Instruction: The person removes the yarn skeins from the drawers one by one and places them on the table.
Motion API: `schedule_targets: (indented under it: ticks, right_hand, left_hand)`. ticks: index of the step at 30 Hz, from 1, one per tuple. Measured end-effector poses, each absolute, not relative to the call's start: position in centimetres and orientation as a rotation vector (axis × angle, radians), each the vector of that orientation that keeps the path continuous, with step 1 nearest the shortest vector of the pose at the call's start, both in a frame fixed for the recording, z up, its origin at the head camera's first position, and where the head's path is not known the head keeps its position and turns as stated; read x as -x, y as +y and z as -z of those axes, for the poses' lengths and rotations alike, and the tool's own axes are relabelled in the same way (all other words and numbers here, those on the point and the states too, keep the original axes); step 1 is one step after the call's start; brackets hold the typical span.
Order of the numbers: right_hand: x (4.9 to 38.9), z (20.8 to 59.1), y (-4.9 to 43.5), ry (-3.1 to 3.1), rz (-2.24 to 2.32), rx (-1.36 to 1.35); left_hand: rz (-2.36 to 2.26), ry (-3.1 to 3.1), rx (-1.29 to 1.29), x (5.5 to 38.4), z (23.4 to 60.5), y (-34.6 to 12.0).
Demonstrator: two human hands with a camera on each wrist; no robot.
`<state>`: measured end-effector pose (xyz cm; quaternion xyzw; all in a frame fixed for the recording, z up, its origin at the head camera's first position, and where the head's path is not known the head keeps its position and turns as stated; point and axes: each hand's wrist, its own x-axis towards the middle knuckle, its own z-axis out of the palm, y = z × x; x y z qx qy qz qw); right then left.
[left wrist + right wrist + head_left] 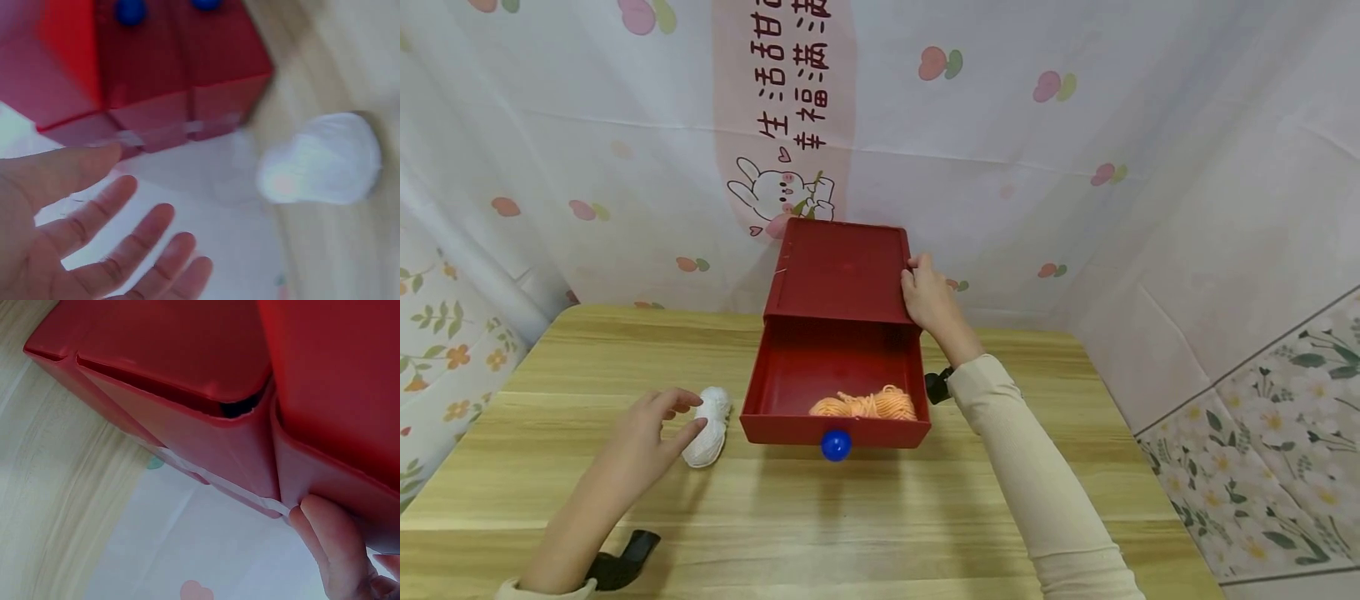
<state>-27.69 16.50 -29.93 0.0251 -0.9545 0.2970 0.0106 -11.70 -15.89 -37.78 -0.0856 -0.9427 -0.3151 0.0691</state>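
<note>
A red drawer cabinet stands centrally with its top drawer pulled out, a blue knob on the front. Orange yarn lies inside against the drawer's front wall. My right hand rests on the cabinet's right side near its top edge; in the right wrist view its fingers touch the red side wall. Left of the drawer, a white yarn skein lies on the table. Close beside it hovers my left hand, holding nothing, its fingers spread in the left wrist view.
Lower drawers with blue knobs sit beneath the open one. The wooden table meets a patterned cloth at the back and a floral panel at the right. A black wrist-worn device shows by the left forearm.
</note>
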Motion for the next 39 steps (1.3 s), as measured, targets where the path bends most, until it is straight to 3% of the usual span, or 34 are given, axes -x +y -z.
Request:
schedule_targets:
  ticks: [16, 39]
  right_hand:
    - [27.7, 29.8, 16.5, -2.985, -0.932, -0.069]
    - [27.7, 29.9, 16.5, -2.975, -0.95, -0.064]
  left_hand:
    - [0.95, -2.542, 0.532, 10.6, 30.5, -10.3]
    - [1.134, -2.795, 0.689, 14.3, 30.3, -4.2]
